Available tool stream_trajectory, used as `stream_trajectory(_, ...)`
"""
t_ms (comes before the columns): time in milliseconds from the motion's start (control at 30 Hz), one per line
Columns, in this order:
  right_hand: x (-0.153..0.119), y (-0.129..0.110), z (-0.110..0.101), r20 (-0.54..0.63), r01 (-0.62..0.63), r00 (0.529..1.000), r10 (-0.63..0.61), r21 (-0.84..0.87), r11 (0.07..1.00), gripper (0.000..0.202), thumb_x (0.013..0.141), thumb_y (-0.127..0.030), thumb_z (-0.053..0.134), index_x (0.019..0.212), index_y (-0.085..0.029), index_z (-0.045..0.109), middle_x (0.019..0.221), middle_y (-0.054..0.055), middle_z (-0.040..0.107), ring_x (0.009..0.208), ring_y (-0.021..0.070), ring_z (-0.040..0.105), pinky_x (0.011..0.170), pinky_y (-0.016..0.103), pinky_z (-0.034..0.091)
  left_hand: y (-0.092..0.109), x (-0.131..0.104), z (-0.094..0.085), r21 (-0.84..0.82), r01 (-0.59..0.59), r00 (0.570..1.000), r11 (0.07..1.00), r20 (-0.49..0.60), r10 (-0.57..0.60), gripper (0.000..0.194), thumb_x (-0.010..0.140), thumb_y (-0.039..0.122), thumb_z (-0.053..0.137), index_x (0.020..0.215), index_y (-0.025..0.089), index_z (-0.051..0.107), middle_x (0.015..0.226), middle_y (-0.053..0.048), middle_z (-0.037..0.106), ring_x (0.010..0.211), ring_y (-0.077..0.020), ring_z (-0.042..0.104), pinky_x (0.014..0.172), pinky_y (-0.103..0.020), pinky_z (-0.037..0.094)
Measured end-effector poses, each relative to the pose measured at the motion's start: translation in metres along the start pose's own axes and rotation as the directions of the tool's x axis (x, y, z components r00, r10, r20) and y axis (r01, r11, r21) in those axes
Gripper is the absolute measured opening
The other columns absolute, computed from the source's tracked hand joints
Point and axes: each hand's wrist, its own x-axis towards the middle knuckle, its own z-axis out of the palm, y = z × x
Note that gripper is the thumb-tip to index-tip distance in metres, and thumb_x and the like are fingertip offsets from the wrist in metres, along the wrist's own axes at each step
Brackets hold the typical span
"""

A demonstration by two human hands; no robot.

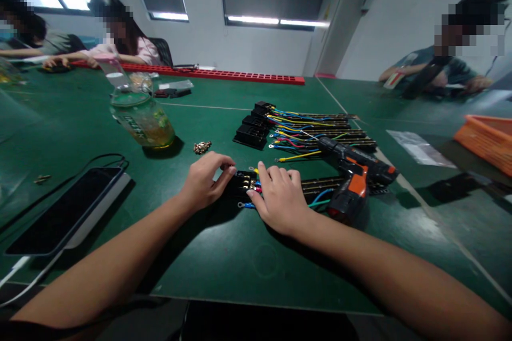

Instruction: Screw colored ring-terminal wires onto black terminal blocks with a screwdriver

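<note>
On the green table, a black terminal block [239, 187] with brass contacts lies between my two hands. My left hand [208, 180] is at its left end, thumb and forefinger pinched together; anything between the fingertips is too small to make out. My right hand [282, 197] rests over the coloured wires at the block's right side, fingers bent and thumb apart, touching the wires. A blue ring lug [245, 205] sticks out below the thumb. Beyond my hands lie several finished-looking black blocks [252, 130] with wires. A small pile of brass screws [202, 147] sits behind my left hand.
A black and orange power drill [350, 186] lies right of my right hand. A bottle [142, 120] stands back left; a phone [66, 208] with cables lies left. An orange basket [486, 141] is at right. Several people sit across the table.
</note>
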Motion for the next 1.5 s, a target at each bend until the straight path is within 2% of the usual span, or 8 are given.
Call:
stream_trajectory(200,0.002,0.002,0.0,-0.009,0.002,1.0,-0.002,0.033,0.999,0.059,0.107,-0.048,0.041,0.151,-0.008,0.048,0.12,0.017,0.065,0.107,0.0312,0.058,0.089,0.045,0.035,0.003,-0.002,0.006,0.002,0.035,0.999,0.999,0.037,-0.035,0.017,0.103,0.027,0.053,0.1,0.019,0.067,0.088,-0.005,0.072,0.08,-0.0189,0.066,0.077,-0.032,0.054)
stream_trajectory(433,0.007,0.005,-0.001,0.061,-0.049,0.997,0.036,0.228,0.972,0.042,0.109,-0.042,0.039,0.135,-0.017,0.06,0.117,0.012,0.067,0.111,0.0289,0.06,0.091,0.042,0.038,-0.001,-0.002,0.012,-0.011,0.048,0.995,0.999,0.088,-0.047,0.019,0.102,0.029,0.053,0.099,0.017,0.067,0.091,-0.006,0.072,0.085,-0.0204,0.066,0.079,-0.032,0.053)
stream_trajectory(600,0.009,0.008,-0.003,0.068,-0.096,0.995,0.076,0.359,0.928,0.031,0.108,-0.034,0.041,0.125,-0.018,0.062,0.113,0.01,0.067,0.108,0.0263,0.062,0.09,0.038,0.041,-0.002,-0.002,0.01,-0.069,0.144,0.977,0.987,0.166,-0.131,0.022,0.102,0.032,0.052,0.101,0.019,0.069,0.093,-0.004,0.076,0.085,-0.02,0.07,0.079,-0.031,0.054)
stream_trajectory(800,0.01,0.011,0.001,0.04,-0.117,0.993,0.113,0.518,0.847,0.024,0.107,-0.028,0.043,0.113,-0.019,0.064,0.11,0.008,0.069,0.103,0.0223,0.063,0.088,0.033,0.042,-0.004,-0.001,0.009,-0.103,0.197,0.963,0.975,0.209,-0.172,0.024,0.101,0.033,0.052,0.102,0.019,0.071,0.095,-0.004,0.077,0.085,-0.0197,0.072,0.081,-0.031,0.056)
stream_trajectory(933,0.011,0.012,0.004,0.006,-0.131,0.987,0.159,0.594,0.794,0.02,0.105,-0.027,0.046,0.105,-0.02,0.065,0.105,0.006,0.07,0.099,0.0202,0.063,0.086,0.032,0.042,-0.006,-0.001,0.009,-0.111,0.166,0.969,0.98,0.201,-0.142,0.023,0.101,0.032,0.054,0.103,0.018,0.071,0.095,-0.004,0.077,0.086,-0.0201,0.072,0.081,-0.031,0.056)
stream_trajectory(1067,0.01,0.012,0.006,-0.015,-0.138,0.983,0.184,0.604,0.785,0.018,0.103,-0.029,0.05,0.102,-0.02,0.065,0.103,0.005,0.071,0.097,0.0202,0.064,0.083,0.032,0.041,-0.007,-0.002,0.01,-0.095,0.11,0.98,0.989,0.175,-0.092,0.021,0.102,0.03,0.054,0.102,0.018,0.072,0.095,-0.005,0.077,0.086,-0.0199,0.072,0.079,-0.03,0.056)
stream_trajectory(1300,0.008,0.009,0.008,-0.034,-0.14,0.982,0.188,0.542,0.829,0.017,0.103,-0.03,0.051,0.1,-0.022,0.066,0.101,0.003,0.072,0.095,0.0197,0.065,0.078,0.032,0.038,-0.008,0.0,0.01,-0.092,-0.058,0.994,0.994,0.086,0.066,0.014,0.101,0.023,0.058,0.1,0.018,0.071,0.094,-0.006,0.074,0.088,-0.0182,0.069,0.082,-0.029,0.056)
stream_trajectory(1500,0.007,0.007,0.008,-0.058,-0.113,0.986,0.155,0.45,0.886,0.021,0.104,-0.032,0.049,0.101,-0.022,0.067,0.102,0.003,0.07,0.094,0.0205,0.064,0.076,0.033,0.037,-0.007,0.001,0.009,-0.05,-0.094,0.994,0.994,0.051,0.096,0.012,0.101,0.021,0.059,0.099,0.018,0.07,0.089,-0.005,0.069,0.082,-0.0171,0.064,0.077,-0.027,0.053)
